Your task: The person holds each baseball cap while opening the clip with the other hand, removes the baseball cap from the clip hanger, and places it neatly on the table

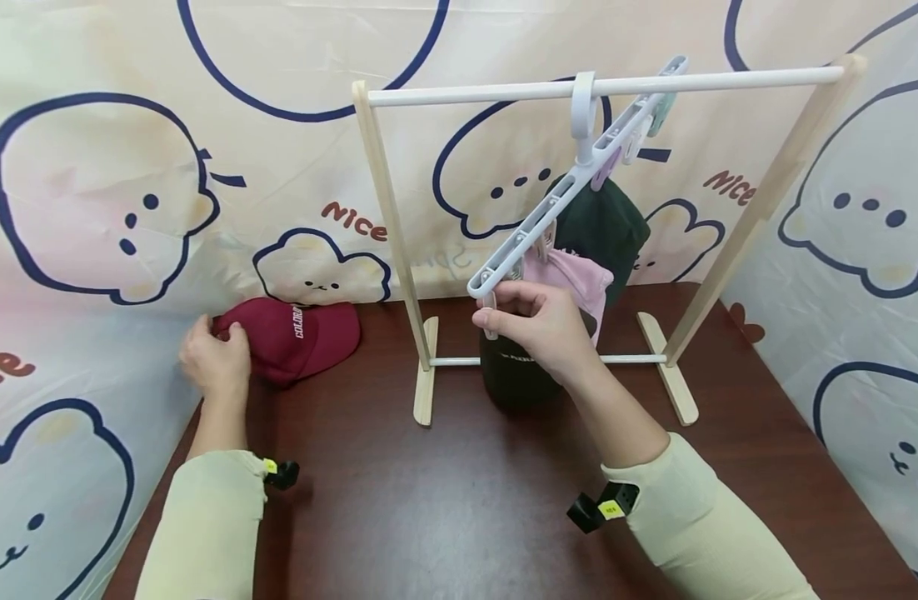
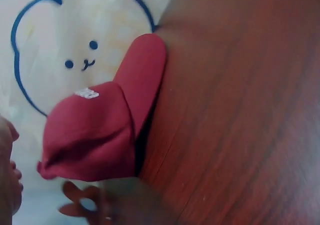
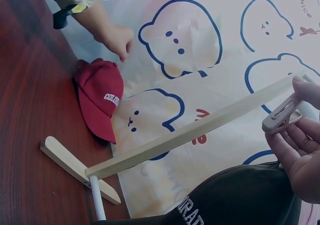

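A dark red baseball cap (image 1: 301,333) with white lettering lies on the table at the left. My left hand (image 1: 217,354) is just beside its crown, fingers loosely bent; in the left wrist view the hand (image 2: 11,170) and the cap (image 2: 95,135) are apart. With thumb and fingers, my right hand (image 1: 541,325) pinches a pale clip (image 1: 491,315) at the near end of a light blue clip hanger (image 1: 541,218). Below this hand is a black cap (image 1: 515,379), partly hidden by it. Farther along the hanger are a pink cap (image 1: 579,275) and a dark green cap (image 1: 605,229).
The hanger hooks over the white rod (image 1: 466,93) of a wooden rack (image 1: 391,217), slanting toward me. Purple and green clips (image 1: 661,115) sit at its far end. The rack's feet (image 1: 426,371) stand on the brown table (image 1: 399,500). A cartoon-printed cloth (image 1: 279,158) surrounds the table.
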`<action>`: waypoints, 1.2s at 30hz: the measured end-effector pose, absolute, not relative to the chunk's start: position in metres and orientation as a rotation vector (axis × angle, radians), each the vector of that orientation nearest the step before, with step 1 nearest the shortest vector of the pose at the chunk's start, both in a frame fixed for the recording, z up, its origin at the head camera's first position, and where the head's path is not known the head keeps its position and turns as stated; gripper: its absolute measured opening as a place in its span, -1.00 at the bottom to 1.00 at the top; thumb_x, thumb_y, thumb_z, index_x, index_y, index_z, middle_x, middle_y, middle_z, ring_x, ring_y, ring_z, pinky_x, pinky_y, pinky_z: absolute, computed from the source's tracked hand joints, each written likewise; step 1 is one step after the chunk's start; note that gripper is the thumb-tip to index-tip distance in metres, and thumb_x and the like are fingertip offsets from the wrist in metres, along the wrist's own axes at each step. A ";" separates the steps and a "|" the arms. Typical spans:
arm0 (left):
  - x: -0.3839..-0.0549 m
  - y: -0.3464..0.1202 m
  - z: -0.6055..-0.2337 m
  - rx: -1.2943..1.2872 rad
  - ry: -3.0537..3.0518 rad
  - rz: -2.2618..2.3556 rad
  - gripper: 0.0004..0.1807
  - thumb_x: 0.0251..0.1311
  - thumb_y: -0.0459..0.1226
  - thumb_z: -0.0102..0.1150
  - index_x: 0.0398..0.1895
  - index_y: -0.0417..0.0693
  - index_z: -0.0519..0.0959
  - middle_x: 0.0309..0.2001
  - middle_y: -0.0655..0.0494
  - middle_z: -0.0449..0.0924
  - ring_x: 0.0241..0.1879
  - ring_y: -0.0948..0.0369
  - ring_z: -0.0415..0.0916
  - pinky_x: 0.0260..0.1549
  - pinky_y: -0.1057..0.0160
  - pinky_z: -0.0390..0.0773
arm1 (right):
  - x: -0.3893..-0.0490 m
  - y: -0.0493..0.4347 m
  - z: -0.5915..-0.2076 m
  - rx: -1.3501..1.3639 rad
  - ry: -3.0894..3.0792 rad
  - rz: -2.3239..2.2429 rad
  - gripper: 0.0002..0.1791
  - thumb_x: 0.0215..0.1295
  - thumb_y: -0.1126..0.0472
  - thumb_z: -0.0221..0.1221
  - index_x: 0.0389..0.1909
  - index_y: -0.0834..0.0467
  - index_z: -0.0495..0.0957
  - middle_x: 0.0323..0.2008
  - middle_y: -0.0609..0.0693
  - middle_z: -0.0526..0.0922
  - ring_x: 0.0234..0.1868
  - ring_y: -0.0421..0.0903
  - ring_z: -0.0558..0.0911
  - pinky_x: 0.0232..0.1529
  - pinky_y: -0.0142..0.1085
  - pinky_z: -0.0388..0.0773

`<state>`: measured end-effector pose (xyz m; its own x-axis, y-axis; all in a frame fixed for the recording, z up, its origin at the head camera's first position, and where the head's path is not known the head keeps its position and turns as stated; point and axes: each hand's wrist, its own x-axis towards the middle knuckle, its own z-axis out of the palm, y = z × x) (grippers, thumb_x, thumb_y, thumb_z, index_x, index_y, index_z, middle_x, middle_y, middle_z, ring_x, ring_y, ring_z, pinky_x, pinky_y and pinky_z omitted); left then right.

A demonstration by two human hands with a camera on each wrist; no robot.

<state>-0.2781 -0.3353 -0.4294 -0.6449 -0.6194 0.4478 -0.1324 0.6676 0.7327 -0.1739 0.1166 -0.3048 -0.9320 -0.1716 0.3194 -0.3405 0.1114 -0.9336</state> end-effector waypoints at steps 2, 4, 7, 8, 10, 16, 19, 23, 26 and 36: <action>-0.272 -0.324 -0.424 0.412 -2.157 -0.772 -0.60 0.23 -0.21 0.18 0.03 -0.33 0.60 0.02 -0.32 0.61 0.06 -0.25 0.50 0.12 -0.14 0.42 | -0.174 0.117 -0.305 0.527 -2.236 1.942 -0.70 0.16 0.20 0.40 -0.12 0.25 0.68 -0.44 0.03 0.66 -0.37 -0.02 0.59 -0.36 -0.29 0.58; -0.267 -0.312 -0.417 0.276 -2.128 -0.706 -0.62 0.23 -0.23 0.19 0.02 -0.32 0.61 0.01 -0.30 0.63 0.04 -0.23 0.54 0.11 -0.14 0.46 | -0.174 0.117 -0.305 0.532 -2.231 1.951 -0.70 0.16 0.21 0.39 -0.12 0.27 0.68 -0.45 0.03 0.66 -0.37 -0.02 0.59 -0.35 -0.28 0.59; -0.256 -0.288 -0.400 0.096 -2.082 -0.667 -0.69 0.24 -0.26 0.20 -0.05 -0.29 0.66 -0.05 -0.24 0.68 -0.03 -0.18 0.61 0.02 -0.15 0.54 | -0.175 0.117 -0.306 0.537 -2.224 1.961 -0.69 0.17 0.23 0.38 -0.11 0.30 0.67 -0.45 0.02 0.67 -0.37 -0.03 0.60 -0.33 -0.26 0.61; -0.252 -0.279 -0.393 0.030 -2.069 -0.667 -0.71 0.24 -0.27 0.20 -0.07 -0.28 0.67 -0.07 -0.23 0.69 -0.05 -0.16 0.63 -0.01 -0.15 0.56 | -0.175 0.118 -0.306 0.538 -2.222 1.962 -0.69 0.17 0.23 0.38 -0.10 0.30 0.67 -0.44 0.01 0.67 -0.37 -0.03 0.61 -0.32 -0.26 0.62; -0.243 -0.258 -0.378 -0.084 -2.032 -0.700 -0.77 0.23 -0.29 0.22 -0.13 -0.25 0.70 -0.13 -0.19 0.72 -0.11 -0.12 0.66 -0.07 -0.12 0.58 | -0.175 0.118 -0.306 0.542 -2.220 1.962 -0.69 0.18 0.23 0.38 -0.09 0.30 0.66 -0.43 0.01 0.68 -0.36 -0.02 0.62 -0.29 -0.25 0.63; -0.219 -0.188 -0.350 -0.429 -1.925 -0.877 -0.84 0.19 -0.32 0.29 -0.22 -0.20 0.74 -0.24 -0.08 0.75 -0.23 0.03 0.68 -0.11 0.24 0.57 | -0.175 0.119 -0.305 0.532 -2.217 1.963 -0.69 0.18 0.20 0.38 -0.07 0.25 0.68 -0.40 0.00 0.70 -0.35 -0.03 0.64 -0.27 -0.27 0.65; -0.209 -0.154 -0.343 -0.617 -1.914 -1.011 -0.84 0.16 -0.33 0.32 -0.22 -0.20 0.74 -0.26 -0.06 0.75 -0.26 0.09 0.68 -0.14 0.36 0.56 | -0.173 0.119 -0.305 0.528 -2.205 1.973 -0.69 0.18 0.20 0.38 -0.07 0.24 0.68 -0.41 -0.01 0.71 -0.35 -0.03 0.65 -0.27 -0.28 0.65; -0.196 -0.118 -0.337 -0.800 -1.971 -1.242 -0.75 0.11 -0.35 0.39 -0.13 -0.22 0.70 -0.19 -0.05 0.73 -0.23 0.11 0.67 -0.22 0.25 0.66 | -0.170 0.118 -0.304 0.525 -2.208 1.977 -0.66 0.19 0.18 0.38 -0.04 0.22 0.67 -0.36 -0.02 0.73 -0.32 -0.05 0.66 -0.22 -0.29 0.66; -0.186 -0.098 -0.334 -0.857 -2.034 -1.408 -0.63 0.06 -0.34 0.45 -0.02 -0.21 0.66 -0.13 -0.04 0.71 -0.16 0.10 0.66 -0.23 0.18 0.69 | -0.168 0.117 -0.304 0.525 -2.209 1.984 -0.65 0.23 0.18 0.35 0.00 0.22 0.66 -0.27 0.00 0.74 -0.26 -0.07 0.68 -0.14 -0.30 0.66; -0.172 -0.065 -0.333 -0.838 -2.004 -1.553 -0.56 -0.02 -0.28 0.51 0.00 -0.12 0.67 -0.14 0.05 0.68 -0.20 0.21 0.63 -0.25 0.09 0.69 | -0.164 0.114 -0.304 0.574 -2.146 2.056 -0.64 0.28 0.24 0.29 0.08 0.26 0.62 -0.06 0.17 0.71 -0.14 -0.07 0.70 -0.02 -0.27 0.65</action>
<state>-0.1724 -0.0654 -0.3326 -0.7047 0.1811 0.6861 0.7095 0.1744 0.6827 -0.1643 0.1140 -0.3044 -0.9218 -0.1901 0.3378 -0.3457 0.0090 -0.9383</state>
